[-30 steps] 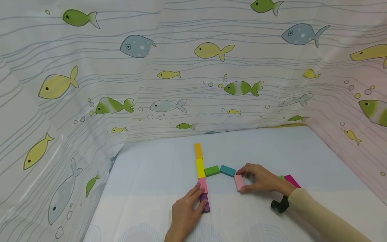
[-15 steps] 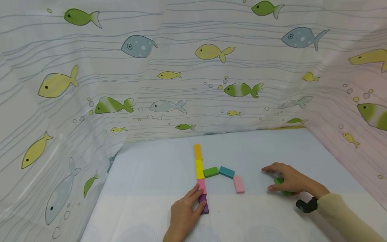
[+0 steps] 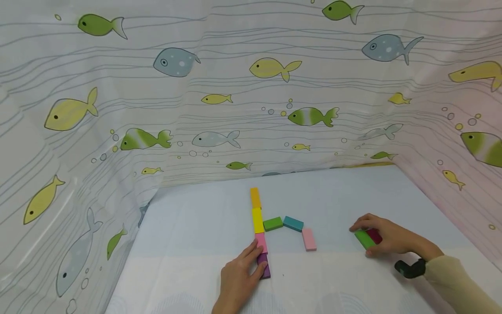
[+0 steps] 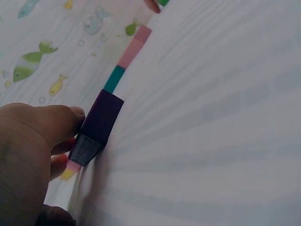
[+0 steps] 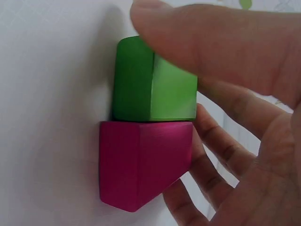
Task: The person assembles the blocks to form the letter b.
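In the head view my left hand point(image 3: 240, 274) rests on the lower end of a line of blocks, its fingertips on a pink block point(image 3: 260, 242) and its thumb on the purple block point(image 3: 265, 271). The left wrist view shows the thumb against the side of the purple block point(image 4: 103, 115). My right hand point(image 3: 388, 235) grips a bright green block point(image 3: 365, 240) by its two ends, index finger at the far end and thumb at the near one. A magenta block point(image 5: 146, 162) with a slanted side lies against the green block point(image 5: 134, 82), under the hand.
Above the pink block the line continues with a yellow block point(image 3: 257, 220) and an orange block point(image 3: 256, 198). A darker green block point(image 3: 273, 224), a teal block point(image 3: 293, 223) and a light pink block point(image 3: 309, 240) curve off rightward. Fish-printed sheeting point(image 3: 219, 122) encloses the table's back and sides.
My right hand has let go of the light pink block and moved right to the bright green and magenta blocks. My left hand has stayed on the line.
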A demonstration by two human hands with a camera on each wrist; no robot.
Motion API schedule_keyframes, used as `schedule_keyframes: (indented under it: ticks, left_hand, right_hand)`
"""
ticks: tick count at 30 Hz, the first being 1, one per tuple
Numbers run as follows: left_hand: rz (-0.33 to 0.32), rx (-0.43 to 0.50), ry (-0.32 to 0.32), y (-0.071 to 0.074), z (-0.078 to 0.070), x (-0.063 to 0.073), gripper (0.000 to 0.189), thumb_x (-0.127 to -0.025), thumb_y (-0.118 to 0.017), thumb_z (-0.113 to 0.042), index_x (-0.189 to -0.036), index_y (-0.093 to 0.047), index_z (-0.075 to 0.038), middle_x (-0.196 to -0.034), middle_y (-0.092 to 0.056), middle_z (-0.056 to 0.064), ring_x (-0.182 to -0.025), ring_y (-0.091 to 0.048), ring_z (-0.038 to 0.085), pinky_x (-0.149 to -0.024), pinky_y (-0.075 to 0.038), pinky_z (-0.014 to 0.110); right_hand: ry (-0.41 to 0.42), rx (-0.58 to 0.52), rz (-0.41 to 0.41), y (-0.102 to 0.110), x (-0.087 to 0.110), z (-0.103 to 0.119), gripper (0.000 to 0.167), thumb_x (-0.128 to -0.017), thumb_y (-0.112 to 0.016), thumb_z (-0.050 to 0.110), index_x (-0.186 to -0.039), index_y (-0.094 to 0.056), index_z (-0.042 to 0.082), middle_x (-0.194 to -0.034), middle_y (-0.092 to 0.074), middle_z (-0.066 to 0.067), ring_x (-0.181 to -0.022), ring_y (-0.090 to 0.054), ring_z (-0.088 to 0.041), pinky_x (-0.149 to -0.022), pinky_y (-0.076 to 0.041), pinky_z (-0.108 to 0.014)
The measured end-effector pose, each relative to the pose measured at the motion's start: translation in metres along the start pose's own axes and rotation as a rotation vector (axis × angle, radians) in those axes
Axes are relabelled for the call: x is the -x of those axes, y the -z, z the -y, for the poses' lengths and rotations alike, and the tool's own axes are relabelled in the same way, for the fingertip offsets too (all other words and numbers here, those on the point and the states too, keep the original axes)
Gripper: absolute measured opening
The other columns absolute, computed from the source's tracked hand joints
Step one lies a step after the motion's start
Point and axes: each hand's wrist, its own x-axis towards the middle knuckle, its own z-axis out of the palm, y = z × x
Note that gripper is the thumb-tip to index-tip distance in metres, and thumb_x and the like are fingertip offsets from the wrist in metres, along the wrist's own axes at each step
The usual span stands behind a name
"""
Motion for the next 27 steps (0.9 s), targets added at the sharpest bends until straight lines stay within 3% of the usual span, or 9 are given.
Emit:
schedule_keyframes:
  ticks: [4,8,19,23,27]
  left_hand:
    - [-0.003,0.002,-0.010,0.000,0.000,0.001,0.046,-0.094,-0.081,-0.042,-0.135,-0.074,-0.023,-0.146,-0.068,-0.007,-0.122,-0.073,0.019,-0.089,-0.064,0.039]
    - [-0.016,-0.010,-0.023,-0.001,0.001,0.001,0.046,-0.093,-0.082,-0.041,-0.135,-0.075,-0.023,-0.146,-0.068,-0.007,-0.121,-0.074,0.019,-0.089,-0.064,0.039]
    - [-0.032,-0.011,-0.031,-0.001,0.001,0.001,0.045,-0.092,-0.083,-0.037,-0.133,-0.076,-0.022,-0.144,-0.069,-0.006,-0.119,-0.075,0.020,-0.086,-0.064,0.039]
    - [-0.004,-0.003,-0.015,0.000,0.000,0.001,0.045,-0.093,-0.082,-0.038,-0.135,-0.074,-0.023,-0.146,-0.068,-0.007,-0.121,-0.074,0.020,-0.089,-0.064,0.041]
    - [-0.021,-0.018,-0.028,0.001,0.000,0.000,0.045,-0.092,-0.083,-0.037,-0.133,-0.075,-0.022,-0.145,-0.069,-0.006,-0.120,-0.074,0.020,-0.087,-0.064,0.040]
  right_hand:
    - [-0.035,-0.030,0.012,0.000,0.003,0.001,0.057,-0.083,-0.092,0.029,-0.133,-0.068,0.018,-0.133,-0.059,-0.009,-0.103,-0.053,-0.012,-0.075,-0.049,-0.024]
    - [-0.122,-0.032,0.008,-0.003,0.004,0.002,0.058,-0.084,-0.091,0.035,-0.135,-0.068,0.020,-0.132,-0.061,-0.007,-0.102,-0.052,-0.010,-0.076,-0.048,-0.023]
    - [-0.175,0.086,-0.172,-0.020,-0.001,-0.003,0.060,-0.078,-0.093,0.051,-0.127,-0.071,0.025,-0.120,-0.066,0.003,-0.100,-0.054,-0.005,-0.078,-0.051,-0.023]
    - [-0.190,0.114,-0.155,-0.021,0.001,-0.002,0.068,-0.076,-0.092,0.056,-0.132,-0.069,0.026,-0.124,-0.066,0.001,-0.101,-0.054,-0.007,-0.079,-0.052,-0.025]
    - [-0.177,0.090,-0.121,-0.019,0.005,-0.003,0.073,-0.077,-0.092,0.053,-0.139,-0.066,0.025,-0.129,-0.064,-0.002,-0.102,-0.052,-0.007,-0.080,-0.050,-0.025]
